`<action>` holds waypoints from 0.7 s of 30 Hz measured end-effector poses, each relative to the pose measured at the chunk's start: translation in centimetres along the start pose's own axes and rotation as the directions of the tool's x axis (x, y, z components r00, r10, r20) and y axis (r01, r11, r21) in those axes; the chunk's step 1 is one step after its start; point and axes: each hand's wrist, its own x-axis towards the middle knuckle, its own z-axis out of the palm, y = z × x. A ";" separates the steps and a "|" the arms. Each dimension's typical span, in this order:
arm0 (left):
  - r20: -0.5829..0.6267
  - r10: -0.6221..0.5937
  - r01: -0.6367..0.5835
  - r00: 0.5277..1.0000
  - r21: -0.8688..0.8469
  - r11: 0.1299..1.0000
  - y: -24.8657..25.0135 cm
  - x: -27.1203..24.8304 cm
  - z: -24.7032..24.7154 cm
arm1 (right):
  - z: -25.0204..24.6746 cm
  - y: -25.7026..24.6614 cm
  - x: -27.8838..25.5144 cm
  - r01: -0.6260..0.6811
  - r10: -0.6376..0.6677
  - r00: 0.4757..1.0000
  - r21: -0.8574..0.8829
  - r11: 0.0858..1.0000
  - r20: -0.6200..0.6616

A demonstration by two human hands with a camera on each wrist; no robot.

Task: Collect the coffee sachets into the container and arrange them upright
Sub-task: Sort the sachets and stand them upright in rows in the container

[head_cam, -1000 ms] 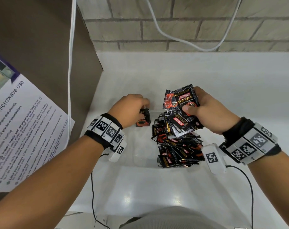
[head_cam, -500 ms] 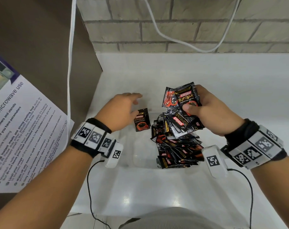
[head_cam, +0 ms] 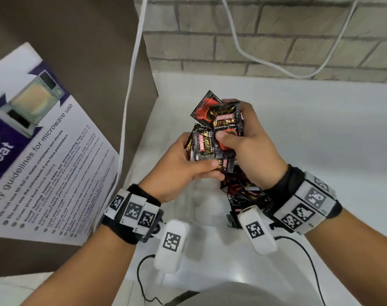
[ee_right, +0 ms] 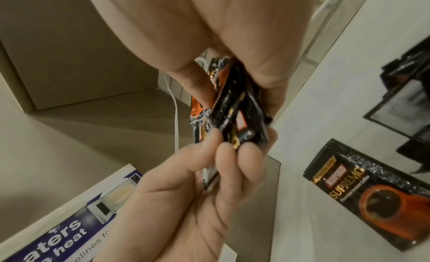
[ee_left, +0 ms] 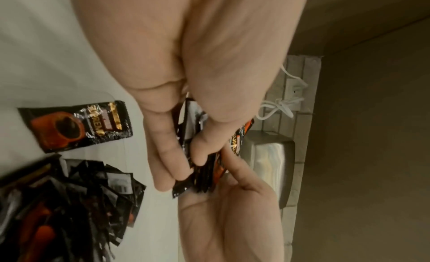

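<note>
A bundle of black-and-red coffee sachets (head_cam: 216,138) is held up between both hands above the counter. My right hand (head_cam: 239,140) grips its upper part, thumb across the front sachet. My left hand (head_cam: 188,168) pinches the lower end between thumb and fingers (ee_left: 167,161). The right wrist view shows the bundle (ee_right: 237,115) edge-on with the left fingers (ee_right: 223,159) round it. Below lies the clear container (head_cam: 197,202), blurred, with a loose pile of sachets (head_cam: 243,191) on its right side. One single sachet (ee_left: 76,126) (ee_right: 372,192) lies flat apart from the pile.
A microwave guidelines poster (head_cam: 33,151) hangs on the brown panel at left. A white cable (head_cam: 130,85) runs down beside it, and another loops across the brick wall (head_cam: 276,40). The white counter (head_cam: 331,129) extends right. A metal appliance (ee_left: 272,164) shows behind.
My left hand let go of the single sachet and moved right onto the bundle. Both hands now hold the bundle, raised higher. My head has leaned closer.
</note>
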 end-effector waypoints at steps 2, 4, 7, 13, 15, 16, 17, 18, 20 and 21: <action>-0.030 -0.034 0.034 0.999 -0.031 0.999 -0.1 -0.1 -0.5 | 0.4 0.4 0.1 -0.059 0.059 0.998 0.035 0.998 0.005; -0.042 -0.091 0.088 0.995 -0.062 0.994 0.0 -0.4 -0.7 | 0.9 1.0 -0.1 -0.117 0.117 0.993 0.052 0.992 0.005; -0.026 -0.163 0.161 0.986 -0.061 0.985 0.2 -0.4 -0.6 | 1.7 1.9 -0.5 -0.178 0.179 0.984 0.067 0.982 -0.008; -0.122 -0.136 0.123 0.983 -0.108 0.987 -0.5 0.5 -0.1 | 2.3 2.5 -0.9 -0.174 0.178 0.983 0.087 0.981 -0.040; -0.120 -0.120 0.104 0.985 -0.129 0.986 -0.8 0.8 -0.2 | 2.4 2.3 -0.9 -0.159 0.163 0.986 0.077 0.984 -0.046; -0.113 -0.112 0.095 0.987 -0.140 0.986 -0.9 0.9 -0.3 | 2.5 2.2 -0.8 -0.147 0.151 0.987 0.076 0.986 -0.055; -0.114 -0.102 0.084 0.988 -0.152 0.985 -1.1 1.1 -0.4 | 2.4 2.1 -0.6 -0.135 0.141 0.988 0.079 0.988 -0.069; -0.125 -0.086 0.066 0.988 -0.161 0.985 -1.3 1.2 -0.6 | 2.4 2.0 -0.5 -0.127 0.135 0.987 0.090 0.988 -0.090; -0.158 -0.046 0.022 0.986 -0.155 0.988 -1.6 1.6 -0.7 | 1.9 1.9 0.0 -0.119 0.136 0.982 0.133 0.984 -0.129; -0.173 -0.023 -0.002 0.985 -0.144 0.990 -1.6 1.8 -0.5 | 1.6 1.9 0.3 -0.122 0.144 0.980 0.160 0.980 -0.134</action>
